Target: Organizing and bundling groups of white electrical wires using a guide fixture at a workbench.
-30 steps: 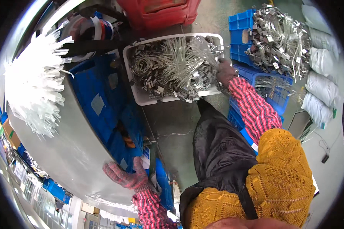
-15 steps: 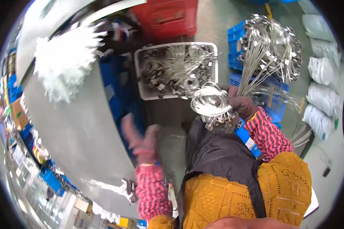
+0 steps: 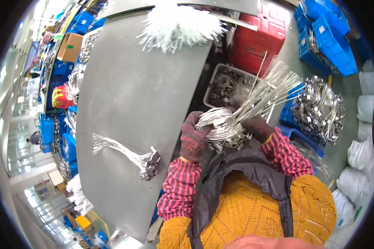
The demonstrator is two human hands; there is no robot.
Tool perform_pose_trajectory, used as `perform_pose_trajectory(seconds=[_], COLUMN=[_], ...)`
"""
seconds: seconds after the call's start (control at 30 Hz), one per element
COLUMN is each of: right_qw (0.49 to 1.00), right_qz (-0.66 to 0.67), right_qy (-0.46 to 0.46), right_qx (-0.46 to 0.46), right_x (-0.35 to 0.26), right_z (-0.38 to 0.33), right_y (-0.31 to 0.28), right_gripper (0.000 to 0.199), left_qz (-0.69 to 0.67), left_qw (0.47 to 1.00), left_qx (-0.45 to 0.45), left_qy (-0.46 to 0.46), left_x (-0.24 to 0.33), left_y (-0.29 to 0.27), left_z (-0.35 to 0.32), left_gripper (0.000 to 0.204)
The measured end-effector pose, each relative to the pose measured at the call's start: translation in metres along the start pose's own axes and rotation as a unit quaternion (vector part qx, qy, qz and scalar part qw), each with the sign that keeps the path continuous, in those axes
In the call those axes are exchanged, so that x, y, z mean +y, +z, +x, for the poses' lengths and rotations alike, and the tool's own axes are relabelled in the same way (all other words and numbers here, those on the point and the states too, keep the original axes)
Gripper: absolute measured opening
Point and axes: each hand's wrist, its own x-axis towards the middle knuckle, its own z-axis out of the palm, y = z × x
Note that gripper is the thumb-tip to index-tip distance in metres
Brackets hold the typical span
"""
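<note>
A looped bundle of white cables [image 3: 218,122] with metal and dark connector ends is held in front of my apron, its loose ends fanning out up and to the right. My left hand [image 3: 193,139], in a dark knit glove, closes on the left side of the loop. Gripping the bundle from the right is my gloved right hand [image 3: 257,128], its fingers partly hidden by the cables. On the grey table [image 3: 124,91] to my left lies a smaller bundle of white cables [image 3: 129,154] with dark connectors at one end.
A large heap of white strands [image 3: 178,29] covers the table's far end. Beyond my hands stand a white-rimmed bin of cables [image 3: 206,97] and a red container [image 3: 257,39]. Blue crates [image 3: 328,39], a cable pile [image 3: 320,110] and white sacks [image 3: 353,178] line the right.
My left hand has gone from spread fingers beside the table edge to gripping the cable bundle. The view has swung left, showing more of the table and its small bundle.
</note>
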Motion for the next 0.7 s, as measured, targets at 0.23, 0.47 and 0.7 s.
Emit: perform_pose_trajectory(seconds=[0.23, 0.47, 0.7], right_qw=[0.655, 0.715, 0.820], right_qz=[-0.657, -0.691, -0.490], right_qy=[-0.360, 0.052, -0.034], right_qx=[-0.100, -0.094, -0.293], right_x=[-0.056, -0.039, 0.010], right_z=[-0.022, 0.091, 0.198], right_y=[0.134, 0.215, 0.160], right_gripper=[0.064, 0.040, 0.027], left_qz=[0.374, 0.522, -0.070], left_qw=[0.883, 0.775, 0.892], left_qx=[0.073, 0.093, 0.323], left_qy=[0.273, 0.344, 0.309], left_x=[-0.005, 0.026, 0.089], left_y=[-0.068, -0.126, -0.198], left_z=[0.004, 0.026, -0.041], left_gripper=[0.025, 0.039, 0.058])
